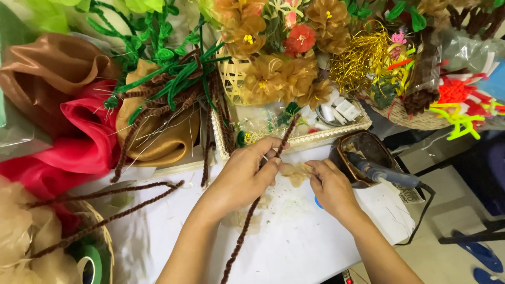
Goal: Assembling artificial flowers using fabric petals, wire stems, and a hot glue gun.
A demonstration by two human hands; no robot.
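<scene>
Brown chenille stem [247, 231] between left fingers [271, 167]

Lower end of brown pipe cleaner [247, 231] beyond bottom edge; green tape roll [90, 263] half cut off.

White table [315, 247], pale tiled floor [447, 210], even indoor light

Glue gun [384, 172] right of hands [284, 176]
</scene>
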